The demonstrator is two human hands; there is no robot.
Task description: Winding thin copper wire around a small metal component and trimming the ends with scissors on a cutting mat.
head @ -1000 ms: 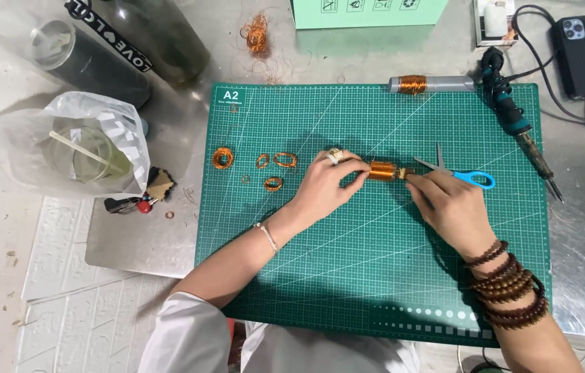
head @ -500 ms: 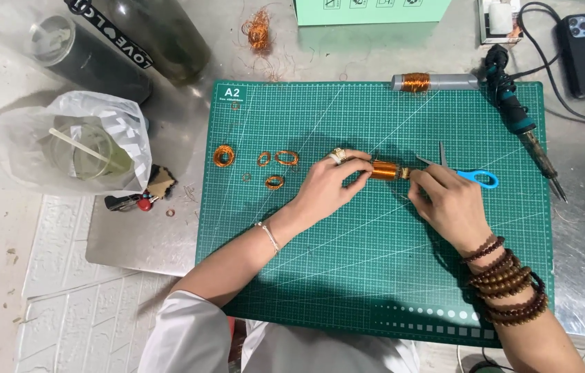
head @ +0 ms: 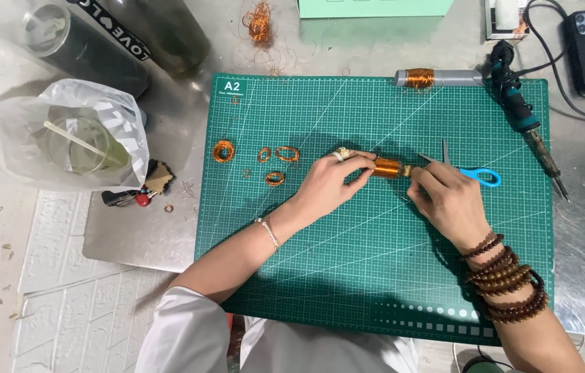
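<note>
Near the middle of the green cutting mat (head: 375,276), the left hand (head: 330,183) pinches one end of a copper wire coil (head: 387,168) while the right hand (head: 444,200) pinches the other end. Blue-handled scissors (head: 475,174) lie just beside the right hand. Small wire loops (head: 275,162) sit toward the mat's left edge.

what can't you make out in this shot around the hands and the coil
- Coil, head view: its ends are covered by the left hand and right hand, so the core cannot be told.
- Scissors, head view: partly hidden behind the right hand.
- Green box, head view: cut off by the top edge.
- Cup in the plastic bag, head view: blurred by the film.
</note>
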